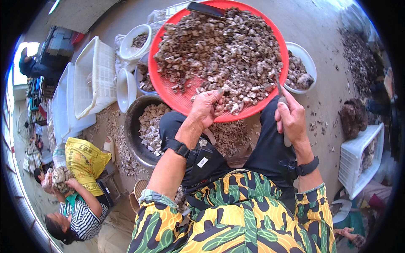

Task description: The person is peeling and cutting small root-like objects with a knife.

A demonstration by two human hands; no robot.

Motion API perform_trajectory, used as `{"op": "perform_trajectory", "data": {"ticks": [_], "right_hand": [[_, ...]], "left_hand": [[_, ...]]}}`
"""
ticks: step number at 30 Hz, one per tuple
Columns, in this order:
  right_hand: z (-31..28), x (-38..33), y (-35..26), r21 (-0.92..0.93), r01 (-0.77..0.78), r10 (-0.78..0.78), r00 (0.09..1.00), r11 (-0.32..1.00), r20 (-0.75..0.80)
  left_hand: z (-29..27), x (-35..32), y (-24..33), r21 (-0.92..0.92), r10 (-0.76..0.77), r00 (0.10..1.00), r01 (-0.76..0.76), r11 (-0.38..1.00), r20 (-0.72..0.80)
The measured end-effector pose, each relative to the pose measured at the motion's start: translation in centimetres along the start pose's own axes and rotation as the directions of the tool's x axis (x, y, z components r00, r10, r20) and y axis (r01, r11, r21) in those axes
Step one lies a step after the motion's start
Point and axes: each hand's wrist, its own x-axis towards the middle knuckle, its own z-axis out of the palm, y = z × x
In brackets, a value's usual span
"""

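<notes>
At the centre of the frame, the left hand [205, 108] reaches forward from a bent forearm, wrist raised, its fingers curled and pinched on a pale shell piece [222, 90] at the near rim of the red round tray [168, 90]. The tray fills the upper middle of the frame, resting over the person's knees, and carries a heap of brown-grey shell pieces [223, 46].

Right of centre, the right hand [291, 120] stands with its knuckles up, fingers wrapped tight around the handle of a small knife [282, 99], whose blade points up toward the tray's edge. Both wrists wear black straps.

Left of the knees, under the tray's rim, a dark metal basin [134, 130] holds pale cut pieces. White bowls [135, 42] sit in the upper left beside a white plastic crate [95, 76], and another white bowl [301, 69] lies just right of the tray. A second white crate [358, 158] sits at the right edge.

In the lower left, another person in a striped shirt [80, 217] holds a bundle near a yellow sack [84, 158].
</notes>
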Motion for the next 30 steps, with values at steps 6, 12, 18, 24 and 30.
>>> {"op": "perform_trajectory", "data": {"ticks": [6, 12, 18, 24, 30], "right_hand": [[-0.1, -0.2, -0.3, -0.026, 0.0, -0.001, 1.0, 1.0, -0.02], [0.2, -0.1, -0.3, -0.037, 0.003, -0.003, 1.0, 0.999, -0.019], [0.3, -0.3, -0.1, -0.053, 0.032, -0.033, 0.999, 0.998, -0.014], [0.5, -0.4, -0.3, -0.077, 0.022, -0.025, 0.999, 0.997, -0.033], [0.5, -0.4, 0.1, -0.083, 0.016, -0.019, 0.999, 0.996, -0.027]], "left_hand": [[-1.0, -3.0, 2.0, -0.037, 0.019, 0.998, -0.021, 0.999, -0.056], [-3.0, -5.8, 4.3, -0.032, 0.06, 0.984, -0.066, 0.997, -0.166], [-8.2, -7.4, 13.0, -0.095, 0.363, 0.82, -0.446, 0.89, -0.442], [-8.4, -7.7, 12.3, 0.058, 0.351, 0.868, -0.354, 0.934, -0.352], [4.3, -4.9, 7.8, 0.145, 0.51, 0.856, -0.495, 0.856, -0.086]]}}
